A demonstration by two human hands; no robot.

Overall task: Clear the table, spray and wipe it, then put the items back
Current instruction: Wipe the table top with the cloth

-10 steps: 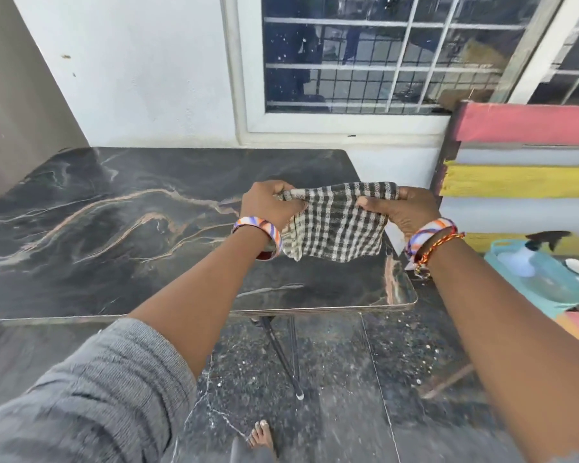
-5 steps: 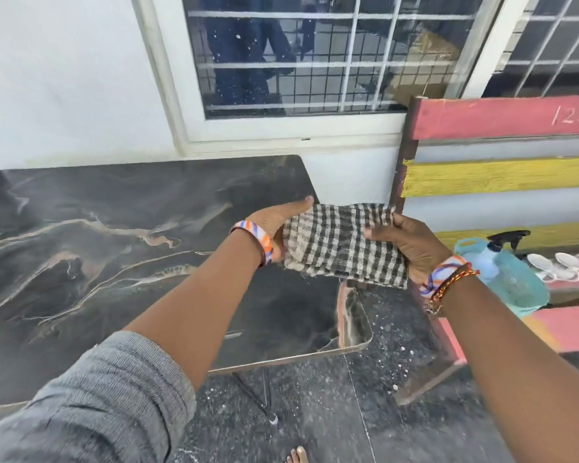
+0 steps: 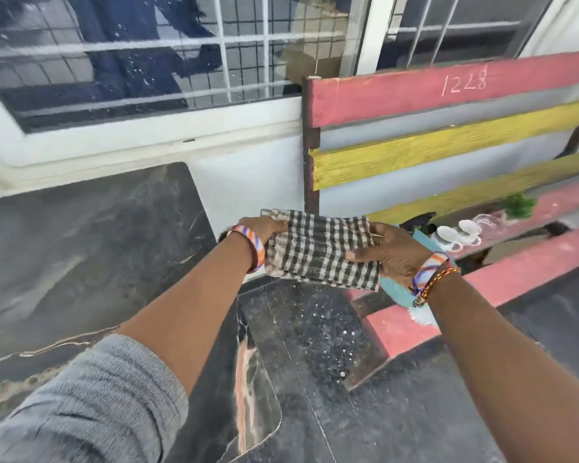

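Both my hands hold a folded black-and-white checked cloth (image 3: pixel 321 248) in the air, past the right end of the dark marble-patterned table (image 3: pixel 91 262). My left hand (image 3: pixel 264 228) grips its left edge. My right hand (image 3: pixel 395 252) pinches its right side with the thumb on top. On the painted bench to the right lie a teal basin (image 3: pixel 398 295) and a spray bottle, of which only the black trigger head (image 3: pixel 418 219) shows behind my right hand. Small white cups (image 3: pixel 458 232) and a green item (image 3: pixel 518 205) sit further along the bench seat.
A red, yellow and grey slatted wooden bench (image 3: pixel 448 152) stands against the wall at the right. A barred window (image 3: pixel 168 55) is behind the table. Dark speckled floor (image 3: pixel 315 355) lies between table and bench.
The view has swung to the right, from the table toward the bench. Both hands carried the cloth rightward and folded it smaller; it now hangs near the basin.
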